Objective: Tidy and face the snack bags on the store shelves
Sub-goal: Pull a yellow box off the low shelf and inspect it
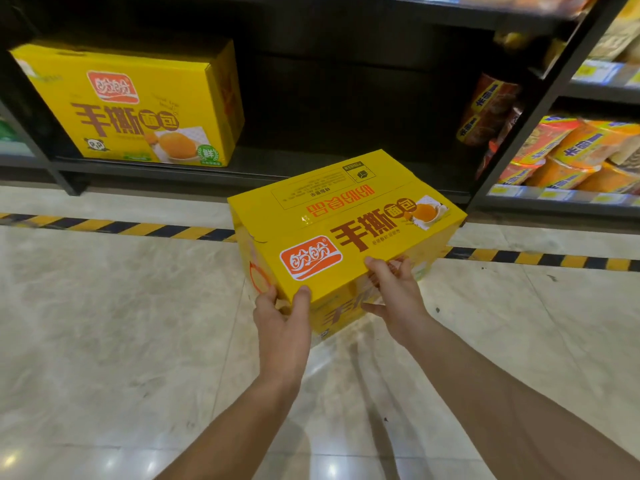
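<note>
A yellow bread carton (332, 223) with a red logo and brown lettering hangs tilted above the floor, in front of the bottom shelf (263, 169). My left hand (282, 318) grips its near corner, thumb on top. My right hand (394, 292) grips the near edge further right, fingers curled over the top. A second, matching yellow carton (138, 105) stands upright on the left of the same dark shelf. Orange and yellow snack bags (568, 150) fill the shelf unit at the right.
The middle of the bottom shelf is dark and open behind the held carton. A black-and-yellow hazard stripe (114, 226) runs along the glossy tile floor before the shelves. More snack bags (491, 109) hang at the shelf's right end beside a black upright post (519, 126).
</note>
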The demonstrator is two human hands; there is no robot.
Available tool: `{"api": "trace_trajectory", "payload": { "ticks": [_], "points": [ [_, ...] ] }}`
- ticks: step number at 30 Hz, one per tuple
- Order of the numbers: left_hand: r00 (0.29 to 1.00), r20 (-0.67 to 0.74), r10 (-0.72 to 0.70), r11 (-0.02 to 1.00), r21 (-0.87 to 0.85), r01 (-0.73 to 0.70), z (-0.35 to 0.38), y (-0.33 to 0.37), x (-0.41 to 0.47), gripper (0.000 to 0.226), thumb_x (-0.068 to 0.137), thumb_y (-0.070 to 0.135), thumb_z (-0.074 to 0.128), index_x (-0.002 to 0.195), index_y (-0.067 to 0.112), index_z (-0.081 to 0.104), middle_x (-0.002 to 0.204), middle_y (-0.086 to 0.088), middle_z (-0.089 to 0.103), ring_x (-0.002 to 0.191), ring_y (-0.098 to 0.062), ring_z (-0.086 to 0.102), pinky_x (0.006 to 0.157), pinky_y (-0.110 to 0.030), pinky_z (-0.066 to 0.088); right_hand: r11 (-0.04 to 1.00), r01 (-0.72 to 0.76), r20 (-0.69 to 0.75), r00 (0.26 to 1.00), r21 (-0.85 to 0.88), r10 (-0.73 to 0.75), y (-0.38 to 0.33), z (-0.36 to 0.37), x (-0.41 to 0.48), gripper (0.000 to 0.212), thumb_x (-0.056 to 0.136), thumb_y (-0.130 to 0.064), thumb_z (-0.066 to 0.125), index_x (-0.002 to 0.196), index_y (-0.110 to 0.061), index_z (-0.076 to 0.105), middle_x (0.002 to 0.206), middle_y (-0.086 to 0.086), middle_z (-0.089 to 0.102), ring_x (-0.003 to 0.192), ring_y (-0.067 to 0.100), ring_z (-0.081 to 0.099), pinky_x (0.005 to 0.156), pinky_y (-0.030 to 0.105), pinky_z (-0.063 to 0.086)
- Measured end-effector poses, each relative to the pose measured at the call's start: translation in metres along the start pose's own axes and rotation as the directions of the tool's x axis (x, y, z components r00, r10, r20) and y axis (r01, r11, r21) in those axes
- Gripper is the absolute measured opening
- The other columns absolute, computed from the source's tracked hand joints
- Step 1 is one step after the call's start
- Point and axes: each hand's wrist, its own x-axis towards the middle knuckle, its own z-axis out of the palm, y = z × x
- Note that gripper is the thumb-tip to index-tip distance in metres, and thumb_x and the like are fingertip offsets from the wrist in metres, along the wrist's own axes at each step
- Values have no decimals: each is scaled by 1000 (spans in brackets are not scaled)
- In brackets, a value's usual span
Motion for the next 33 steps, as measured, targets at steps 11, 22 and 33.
{"api": "trace_trajectory", "payload": {
  "ticks": [11, 22, 33],
  "points": [
    [997, 70, 34, 997, 63, -39, -11, -15, -20, 59, 83, 67, 74, 132, 41, 52, 141, 5, 59, 122, -13, 66, 101, -39, 58, 996, 69, -35, 997, 55, -67, 6, -3, -1, 105, 91, -40, 76, 166, -37, 4, 148, -1, 46, 100, 9, 56, 91, 52, 62],
    [992, -24, 127, 986, 113, -123, -6, -15, -18, 27, 103, 59, 52, 126, 47, 49, 140, 7, 54, 122, -14, 62, 100, -38, 54, 998, 64, -77, 995, 18, -63, 9, 6, -5, 110, 85, -50, 81, 166, -35, 9, 159, -3, 39, 132, 26, 52, 101, 54, 57],
    [963, -187, 193, 964, 217, -151, -35, 25, 37, 36, 115, 43, 27, 130, 30, 57, 116, 5, 58, 106, -20, 54, 91, -37, 38, 980, 195, -296, 935, -28, -195, 0, -33, 10, 99, 76, -63, 82, 157, -30, 36, 146, -3, 58, 130, 21, 59, 110, 44, 48]
  ]
}}
